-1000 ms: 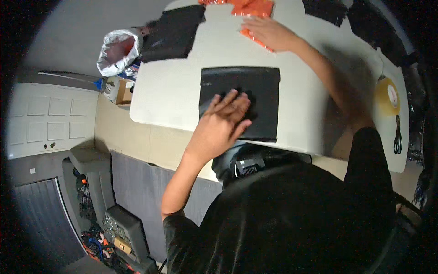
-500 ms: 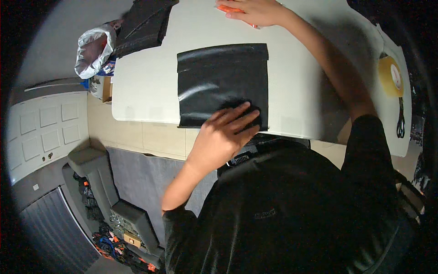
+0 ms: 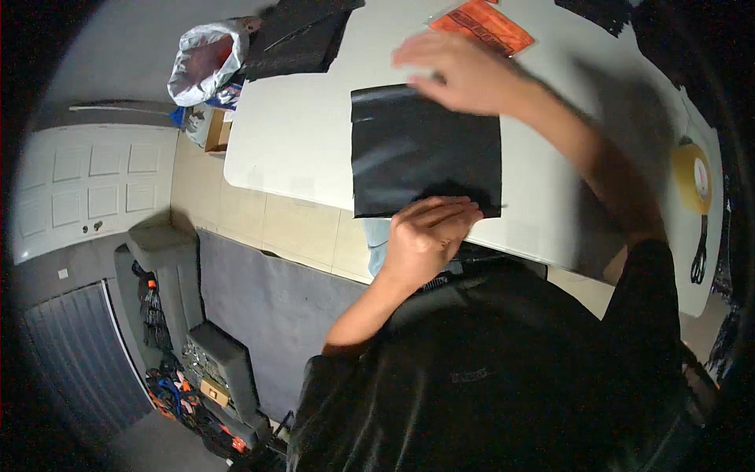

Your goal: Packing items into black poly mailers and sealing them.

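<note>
A black plastic mailer bag (image 3: 421,153) lies flat at the table's near edge, its far end carrying a folded flap. At the bag's near edge my left hand (image 3: 431,236) has its fingers pressed together over the rim; the thumb is hidden. My right hand (image 3: 468,75) hovers over the bag's far right corner, empty, thumb and fingers apart. Just beyond it lies an orange item in a clear packet (image 3: 487,30), touched by neither hand.
On the white table (image 3: 291,141) a stack of black bags (image 3: 303,43) sits at the far left, next to a silver-lined sack (image 3: 206,63). At the right edge are a roll of yellowish tape (image 3: 692,177) and black-handled scissors (image 3: 699,256). A grey sofa (image 3: 169,275) stands lower left.
My right hand has let go of the orange packet and come back toward the bag. My left hand has moved from the bag's top to its near edge. The view has shifted.
</note>
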Motion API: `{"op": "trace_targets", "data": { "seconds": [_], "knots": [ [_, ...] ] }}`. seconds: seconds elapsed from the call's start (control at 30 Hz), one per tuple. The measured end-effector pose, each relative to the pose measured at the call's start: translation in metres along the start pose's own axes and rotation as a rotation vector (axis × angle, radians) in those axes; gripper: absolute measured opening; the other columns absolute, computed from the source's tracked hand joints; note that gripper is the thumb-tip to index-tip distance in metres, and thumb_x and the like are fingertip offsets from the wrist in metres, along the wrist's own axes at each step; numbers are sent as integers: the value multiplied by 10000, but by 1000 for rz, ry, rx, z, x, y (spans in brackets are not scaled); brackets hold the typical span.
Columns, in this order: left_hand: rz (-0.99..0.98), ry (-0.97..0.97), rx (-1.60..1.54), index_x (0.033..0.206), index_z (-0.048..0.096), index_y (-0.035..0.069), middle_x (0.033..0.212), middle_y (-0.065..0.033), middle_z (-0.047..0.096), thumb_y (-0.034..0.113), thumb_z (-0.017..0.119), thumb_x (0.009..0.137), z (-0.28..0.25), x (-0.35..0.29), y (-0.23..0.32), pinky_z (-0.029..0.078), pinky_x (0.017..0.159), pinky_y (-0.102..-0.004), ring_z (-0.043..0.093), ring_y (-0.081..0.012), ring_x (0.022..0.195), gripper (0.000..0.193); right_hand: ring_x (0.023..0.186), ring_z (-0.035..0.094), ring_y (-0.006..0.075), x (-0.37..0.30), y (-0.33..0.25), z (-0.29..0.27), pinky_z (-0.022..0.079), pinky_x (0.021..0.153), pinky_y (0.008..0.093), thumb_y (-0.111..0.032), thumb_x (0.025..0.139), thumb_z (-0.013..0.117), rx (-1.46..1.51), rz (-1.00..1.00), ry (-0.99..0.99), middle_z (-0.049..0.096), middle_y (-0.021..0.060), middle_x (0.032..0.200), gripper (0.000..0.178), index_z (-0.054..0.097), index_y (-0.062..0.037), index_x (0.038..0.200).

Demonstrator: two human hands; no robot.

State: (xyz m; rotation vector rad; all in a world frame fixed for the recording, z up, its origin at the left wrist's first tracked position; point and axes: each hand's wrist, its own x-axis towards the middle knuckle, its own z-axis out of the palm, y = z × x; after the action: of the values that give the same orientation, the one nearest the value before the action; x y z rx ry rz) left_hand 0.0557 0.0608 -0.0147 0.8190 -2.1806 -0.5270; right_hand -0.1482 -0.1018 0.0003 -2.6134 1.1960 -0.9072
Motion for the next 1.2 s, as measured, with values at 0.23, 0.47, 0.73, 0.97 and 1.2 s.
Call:
{"op": "trace_targets", "data": {
  "seconds": [0.23,0.47,0.73,0.97,1.2],
  "knots": [
    [-91,36,-66,922,815,37,908,-82,808,119,921,745,-28,4,2,631,796,-352,791,-248,891,222,1342,618,271,-33,-51,41,517,1087,421,-181,935,743,46,-333,-87,717,102,1350,250,785,-46,1140],
    [-872,-55,235,858,815,-36,711,-162,756,352,773,983,-116,-28,-36,548,599,-302,746,-200,640,410,1355,613,258,-33,-48,40,526,1067,415,-180,920,753,-1,-356,-121,703,91,1376,270,781,-52,1156],
    [-1075,-179,-804,1131,754,-68,983,-171,803,302,618,1080,-98,-60,-77,605,734,-317,785,-226,883,398,1353,615,246,-31,-55,40,520,1057,401,-196,925,751,-36,-395,-126,695,79,1394,260,775,-71,1152],
    [-1221,-127,-947,1106,758,-40,1016,-176,797,314,629,1072,-94,-64,-90,607,739,-314,777,-218,853,378,1339,624,243,-32,-53,42,521,1044,397,-214,931,751,-29,-419,-126,706,73,1381,256,777,-82,1149],
    [-1165,-4,-888,1076,758,-22,970,-170,798,231,662,1052,-95,-65,-86,598,727,-311,766,-202,822,272,1301,654,233,-32,-50,42,538,998,395,-281,976,696,-51,-450,-104,721,78,1360,266,779,-95,1148]
  ]
}}
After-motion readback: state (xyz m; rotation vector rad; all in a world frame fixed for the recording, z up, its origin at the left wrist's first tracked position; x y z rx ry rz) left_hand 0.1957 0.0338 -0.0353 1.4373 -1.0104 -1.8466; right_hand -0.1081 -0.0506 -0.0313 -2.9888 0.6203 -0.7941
